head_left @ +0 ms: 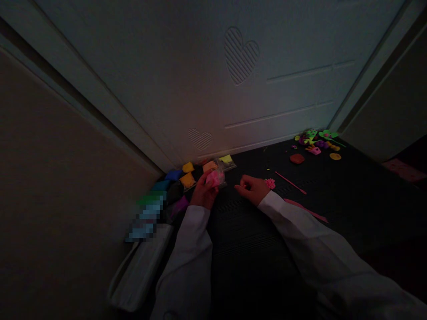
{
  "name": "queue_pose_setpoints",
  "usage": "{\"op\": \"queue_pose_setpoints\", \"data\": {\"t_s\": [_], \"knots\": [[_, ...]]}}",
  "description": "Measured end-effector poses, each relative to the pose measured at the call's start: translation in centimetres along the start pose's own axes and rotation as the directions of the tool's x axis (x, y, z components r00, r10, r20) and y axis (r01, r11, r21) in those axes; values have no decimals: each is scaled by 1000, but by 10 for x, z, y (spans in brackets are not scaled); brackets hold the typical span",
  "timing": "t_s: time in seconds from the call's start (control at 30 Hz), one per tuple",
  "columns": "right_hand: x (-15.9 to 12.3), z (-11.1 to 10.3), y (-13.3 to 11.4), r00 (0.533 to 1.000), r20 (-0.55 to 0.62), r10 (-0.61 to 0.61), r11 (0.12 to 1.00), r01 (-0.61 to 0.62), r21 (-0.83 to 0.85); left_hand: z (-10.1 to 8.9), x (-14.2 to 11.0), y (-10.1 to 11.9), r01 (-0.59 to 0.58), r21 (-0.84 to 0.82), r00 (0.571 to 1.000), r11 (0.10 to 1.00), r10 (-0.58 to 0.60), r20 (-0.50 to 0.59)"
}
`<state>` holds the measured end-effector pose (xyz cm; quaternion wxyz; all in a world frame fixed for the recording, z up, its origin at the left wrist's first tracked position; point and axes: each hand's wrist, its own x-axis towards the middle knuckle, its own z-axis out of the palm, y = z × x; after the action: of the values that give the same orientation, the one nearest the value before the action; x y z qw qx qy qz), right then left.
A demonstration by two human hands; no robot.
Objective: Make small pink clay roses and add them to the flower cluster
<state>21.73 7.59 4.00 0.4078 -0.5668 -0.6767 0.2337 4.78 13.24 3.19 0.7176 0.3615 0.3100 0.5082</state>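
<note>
My left hand (pixel 201 195) is closed on a clear bag of pink clay (pixel 216 178), its fingers at the bag's left side. To the right, my right hand (pixel 253 189) is held above the dark table with its fingers curled together. Whether something small sits in them is hidden. Just beyond its wrist lies a pink bumpy clay piece (pixel 270 183), partly covered by the hand. A thin pink stick tool (pixel 290 182) lies farther right. Nearer my right sleeve is a flat pink tool (pixel 310 211), partly hidden by the forearm.
Bags of coloured clay line the left, among them orange (pixel 187 180), blue (pixel 174 175), purple (pixel 180 204) and yellow (pixel 226 159). A pale case (pixel 142 271) stands at the near left. Colourful clay shapes (pixel 313 141) and a red piece (pixel 296 158) lie back right. A white panel (pixel 167 89) rises behind.
</note>
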Motion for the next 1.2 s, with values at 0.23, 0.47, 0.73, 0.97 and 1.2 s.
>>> {"op": "queue_pose_setpoints", "data": {"t_s": [0.23, 0.47, 0.73, 0.97, 1.2], "knots": [[5, 4, 5, 996, 72, 43, 957, -61, 282, 0, 1, 0, 35, 24, 998, 999, -36, 45], [6, 10, 10, 999, 12, 40, 904, -41, 425, 4, -1, -8, 77, 146, 994, 986, -87, 64], [4, 2, 3, 997, 0, 73, 959, -71, 274, 8, -4, -8, 60, 190, 996, 980, -70, 48], [4, 0, 0, 993, 23, 114, 968, -116, 224, 5, -2, -11, 81, 213, 993, 974, -98, 70], [8, 3, 2, 955, -2, 298, 919, -286, 270, 5, -1, -13, 54, 243, 995, 969, -73, 72]]}}
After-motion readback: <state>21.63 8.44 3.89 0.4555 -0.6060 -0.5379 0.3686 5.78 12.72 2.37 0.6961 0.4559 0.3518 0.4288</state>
